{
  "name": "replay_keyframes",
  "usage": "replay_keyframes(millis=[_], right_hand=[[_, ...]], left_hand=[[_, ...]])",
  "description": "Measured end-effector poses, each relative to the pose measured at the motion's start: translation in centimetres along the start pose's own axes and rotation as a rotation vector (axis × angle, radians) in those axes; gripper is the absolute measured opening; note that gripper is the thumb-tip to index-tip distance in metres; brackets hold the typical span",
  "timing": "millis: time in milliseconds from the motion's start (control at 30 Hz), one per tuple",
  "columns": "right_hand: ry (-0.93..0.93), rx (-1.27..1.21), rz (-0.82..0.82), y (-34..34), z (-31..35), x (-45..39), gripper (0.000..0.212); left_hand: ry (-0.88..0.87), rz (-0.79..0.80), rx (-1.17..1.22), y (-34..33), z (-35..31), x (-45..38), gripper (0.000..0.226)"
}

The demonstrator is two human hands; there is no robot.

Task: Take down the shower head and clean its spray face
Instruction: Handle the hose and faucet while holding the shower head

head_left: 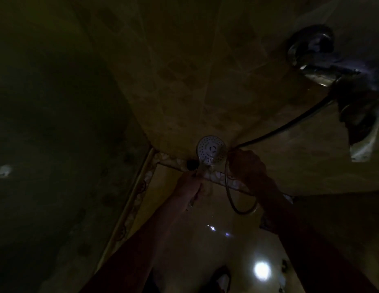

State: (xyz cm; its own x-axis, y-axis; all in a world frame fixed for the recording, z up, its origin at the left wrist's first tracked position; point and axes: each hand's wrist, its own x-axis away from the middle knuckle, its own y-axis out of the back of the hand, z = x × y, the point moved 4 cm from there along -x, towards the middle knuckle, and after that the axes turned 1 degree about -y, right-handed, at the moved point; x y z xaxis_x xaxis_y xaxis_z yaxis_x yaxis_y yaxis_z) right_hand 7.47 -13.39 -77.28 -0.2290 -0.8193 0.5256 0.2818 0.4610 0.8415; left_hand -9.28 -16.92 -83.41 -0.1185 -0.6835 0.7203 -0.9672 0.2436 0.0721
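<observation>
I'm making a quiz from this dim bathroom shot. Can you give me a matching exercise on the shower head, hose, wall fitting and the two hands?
Things:
1. round white perforated shower head
2. dark flexible shower hose
3. shiny chrome wall fitting
4. left hand

States or places:
A. top right on the tiled wall
B. spray face turned toward the camera
C. holds the handle below the head
D. runs from the fitting down to the right hand

Pairs: 1-B, 2-D, 3-A, 4-C

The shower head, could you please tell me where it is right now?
In the head view the shower head sits near centre against the tiled wall, its spray face toward the camera, between the left hand below on its handle and the right hand beside it.
</observation>
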Motion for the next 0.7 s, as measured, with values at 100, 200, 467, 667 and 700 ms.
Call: replay_keyframes(millis=[100,200,467,667,700], right_hand=[[0.044,0.098,0.025,-1.0,-0.9,0.1,0.038],[0.159,0.2,0.088,-2.4,-0.4,0.4,0.04],[0.164,0.101,-0.051,-0.4,2.7,-2.1,0.035],[0.128,0.128,-0.034,0.3,-0.1,-3.3,0.037],[0.111,0.105,-0.019,0.2,-0.6,-2.9,0.038]], left_hand=[[-0.011,-0.013,-0.011,0.3,-0.2,-0.6,0.028],[-0.015,-0.008,-0.017,0.2,-0.3,-1.0,0.031],[-0.04,-0.027,-0.06,0.1,-0.5,-1.5,0.038],[-0.052,0.011,-0.118,0.2,-1.4,-1.4,0.036],[-0.05,0.012,-0.119,0.3,-1.3,-1.5,0.035]])
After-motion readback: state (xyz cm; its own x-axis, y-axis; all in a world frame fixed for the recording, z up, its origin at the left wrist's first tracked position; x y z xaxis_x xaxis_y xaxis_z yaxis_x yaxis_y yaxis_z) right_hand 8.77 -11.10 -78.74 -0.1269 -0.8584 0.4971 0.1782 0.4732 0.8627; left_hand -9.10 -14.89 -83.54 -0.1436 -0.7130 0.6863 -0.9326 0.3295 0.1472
